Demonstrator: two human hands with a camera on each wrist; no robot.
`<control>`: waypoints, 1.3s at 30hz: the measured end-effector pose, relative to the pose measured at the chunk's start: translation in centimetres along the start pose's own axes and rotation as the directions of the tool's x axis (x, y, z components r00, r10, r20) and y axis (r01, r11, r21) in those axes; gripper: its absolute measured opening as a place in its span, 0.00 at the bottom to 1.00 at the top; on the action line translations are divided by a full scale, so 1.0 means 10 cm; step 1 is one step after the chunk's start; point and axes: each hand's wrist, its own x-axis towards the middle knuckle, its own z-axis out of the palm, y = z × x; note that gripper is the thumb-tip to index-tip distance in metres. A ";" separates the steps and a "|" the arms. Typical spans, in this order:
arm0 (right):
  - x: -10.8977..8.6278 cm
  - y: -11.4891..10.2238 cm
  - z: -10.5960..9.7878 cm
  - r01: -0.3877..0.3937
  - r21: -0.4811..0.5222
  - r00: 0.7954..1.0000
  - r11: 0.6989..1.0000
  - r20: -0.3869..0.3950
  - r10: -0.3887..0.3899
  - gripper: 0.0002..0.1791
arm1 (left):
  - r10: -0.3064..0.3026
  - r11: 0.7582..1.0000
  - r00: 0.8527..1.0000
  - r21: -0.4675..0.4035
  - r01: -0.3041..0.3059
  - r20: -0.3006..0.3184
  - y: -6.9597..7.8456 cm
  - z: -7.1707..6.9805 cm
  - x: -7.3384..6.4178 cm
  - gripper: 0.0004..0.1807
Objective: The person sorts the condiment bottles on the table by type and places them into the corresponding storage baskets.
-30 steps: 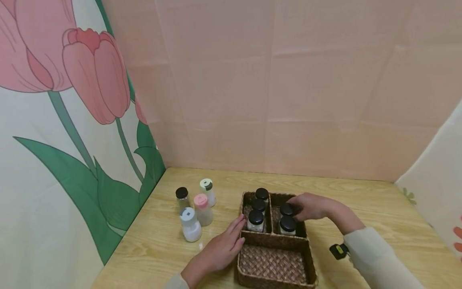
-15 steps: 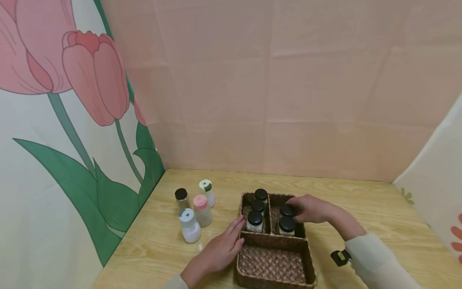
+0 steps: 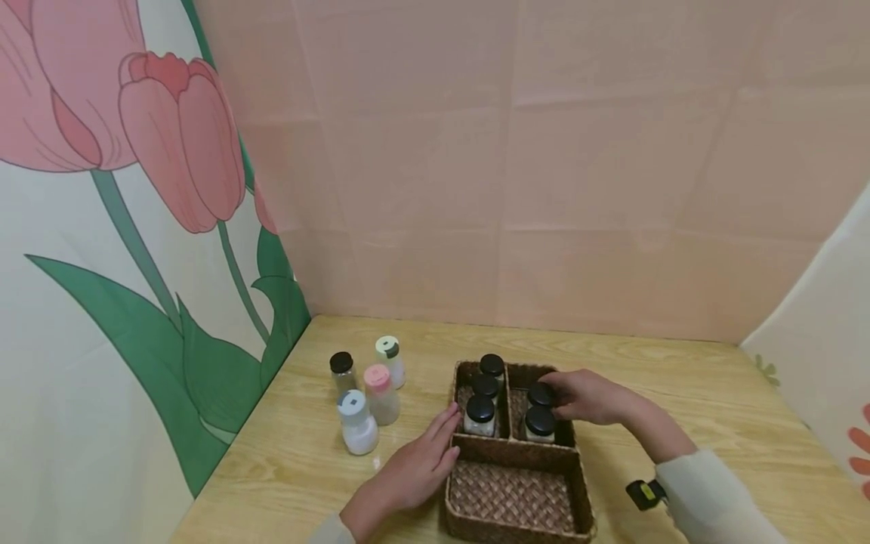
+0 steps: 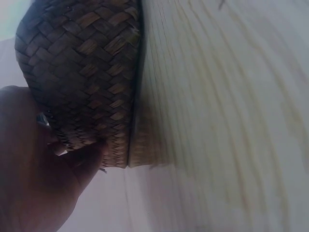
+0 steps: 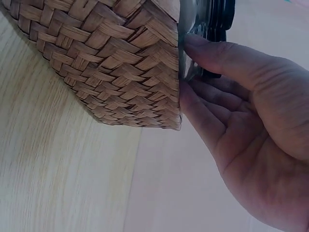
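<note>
A brown woven basket [image 3: 514, 443] with three compartments stands on the table. My left hand [image 3: 414, 470] lies along its left wall, with fairly straight fingers touching the weave; the left wrist view shows the same woven wall [image 4: 82, 67]. Three black-lidded glass jars [image 3: 479, 425] stand in a row in the back left compartment. Two more are in the back right one: a front jar [image 3: 540, 425] and a rear jar [image 3: 540, 394]. My right hand [image 3: 586, 396] reaches over the right rim and holds the rear jar, thumb on its glass [image 5: 188, 60] in the right wrist view.
Left of the basket stand a black-capped bottle [image 3: 343, 372], a white-capped shaker [image 3: 391, 363], a pink-capped shaker [image 3: 382, 397] and a white bottle [image 3: 358, 423]. The basket's front compartment shows its bare woven floor. A pink cloth wall [image 3: 544, 189] hangs behind the table [image 3: 707, 400].
My right forearm has shifted slightly right and down, while its fingers stay at the rear jar. The left hand, basket and bottles stand where they were.
</note>
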 end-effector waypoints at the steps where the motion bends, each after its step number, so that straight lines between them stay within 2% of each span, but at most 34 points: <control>1: -0.01 0.00 0.00 0.008 -0.006 1.000 1.000 -0.005 -0.008 0.27 | 0.001 1.000 1.000 0.000 -0.001 0.001 0.00 0.00 0.00 0.32; 5: -0.07 -0.02 0.01 0.017 -0.044 0.999 0.999 -0.044 -0.019 0.31 | 0.005 1.000 1.000 -0.002 -0.005 -0.001 0.00 0.00 0.00 0.33; 8: -0.13 -0.04 0.02 -0.003 -0.069 0.994 0.998 -0.110 -0.004 0.33 | 0.005 1.000 1.000 0.003 -0.005 0.000 0.00 -0.01 0.00 0.32; 13: -0.21 -0.09 0.08 -0.064 -0.066 0.977 0.996 -0.209 0.049 0.35 | 0.002 1.000 1.000 0.003 -0.002 -0.004 0.00 -0.03 -0.01 0.32; 17: -0.28 -0.11 0.16 -0.084 -0.075 0.964 0.994 -0.260 0.061 0.36 | 0.003 1.000 1.000 0.002 -0.003 -0.008 0.00 -0.04 -0.02 0.32; 29: -0.58 -0.25 0.49 -0.120 -0.042 0.952 0.992 -0.290 0.102 0.38 | 0.006 1.000 1.000 0.008 -0.006 -0.007 0.00 -0.03 -0.01 0.32; 35: -0.71 -0.35 0.70 -0.173 -0.072 0.940 0.982 -0.310 0.143 0.38 | 0.007 1.000 1.000 0.007 -0.007 -0.006 0.01 -0.02 -0.01 0.32; 39: -0.80 -0.41 0.83 -0.211 -0.051 0.933 0.976 -0.310 0.186 0.37 | 0.006 1.000 1.000 0.004 -0.006 -0.005 0.02 -0.02 -0.01 0.33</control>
